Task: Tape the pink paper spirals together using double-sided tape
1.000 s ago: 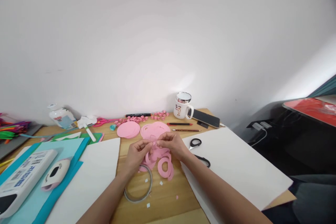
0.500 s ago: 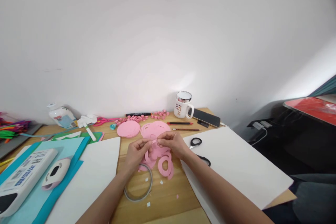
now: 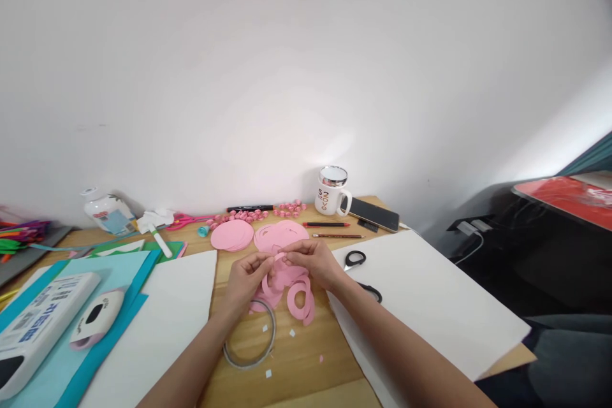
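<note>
My left hand (image 3: 247, 277) and my right hand (image 3: 310, 261) meet over the middle of the wooden desk (image 3: 306, 357), both pinched on a pink paper spiral strip (image 3: 282, 274). The strip hangs down in loose coils (image 3: 301, 301) onto the desk below my fingers. Just behind lie cut pink paper circles (image 3: 233, 235), and a row of small rolled pink paper roses (image 3: 248, 215) sits near the wall. A ring of clear tape (image 3: 251, 344) lies below my left wrist.
Black-handled scissors (image 3: 362, 274) rest on a white sheet (image 3: 430, 299) at right. A white mug (image 3: 331, 191), phone (image 3: 374, 214), pencils (image 3: 335, 230) and marker (image 3: 250, 208) stand behind. At left are blue paper (image 3: 115, 268), a craft punch (image 3: 90, 320) and a white case (image 3: 36, 328).
My fingers have shifted slightly along the pink strip. The view has drifted a little; the things on the desk have not moved.
</note>
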`<act>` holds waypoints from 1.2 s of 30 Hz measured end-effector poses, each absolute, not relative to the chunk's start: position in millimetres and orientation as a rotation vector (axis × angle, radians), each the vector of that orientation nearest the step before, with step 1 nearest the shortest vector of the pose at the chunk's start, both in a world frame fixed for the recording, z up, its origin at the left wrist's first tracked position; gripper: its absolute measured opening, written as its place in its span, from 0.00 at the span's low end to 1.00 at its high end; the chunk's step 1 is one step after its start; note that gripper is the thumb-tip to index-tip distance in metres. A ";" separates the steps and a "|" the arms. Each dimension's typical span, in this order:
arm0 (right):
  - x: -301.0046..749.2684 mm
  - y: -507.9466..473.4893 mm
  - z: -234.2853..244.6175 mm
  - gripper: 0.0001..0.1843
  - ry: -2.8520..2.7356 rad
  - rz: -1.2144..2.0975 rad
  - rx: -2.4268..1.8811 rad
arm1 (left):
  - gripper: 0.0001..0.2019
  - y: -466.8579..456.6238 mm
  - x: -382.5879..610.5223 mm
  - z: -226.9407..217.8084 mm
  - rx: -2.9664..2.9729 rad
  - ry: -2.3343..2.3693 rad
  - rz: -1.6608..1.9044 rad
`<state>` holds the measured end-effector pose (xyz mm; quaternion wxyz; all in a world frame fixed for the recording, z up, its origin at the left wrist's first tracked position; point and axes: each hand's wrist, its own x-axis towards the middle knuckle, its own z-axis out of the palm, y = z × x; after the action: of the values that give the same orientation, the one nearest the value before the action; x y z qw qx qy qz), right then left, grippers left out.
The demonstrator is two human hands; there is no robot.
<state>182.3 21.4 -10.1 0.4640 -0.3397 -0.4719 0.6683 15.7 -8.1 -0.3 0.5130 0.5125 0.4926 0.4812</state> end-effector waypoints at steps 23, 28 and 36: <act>181.2 19.2 -5.2 0.17 -1.120 1.624 -0.870 | 0.17 -6.6 14.4 -3.8 1.220 1.206 1.155; 181.8 19.3 -4.5 0.18 -1.111 1.641 -0.847 | 0.16 -6.8 14.5 -3.9 1.227 1.199 1.144; 181.9 19.3 -3.9 0.13 -1.136 1.589 -0.855 | 0.15 -8.1 15.8 -1.9 1.230 1.214 1.144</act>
<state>181.9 19.3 -3.9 0.4837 -0.3509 -0.4663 0.6523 15.8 -8.1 -1.9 0.5096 0.5106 0.5040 0.4750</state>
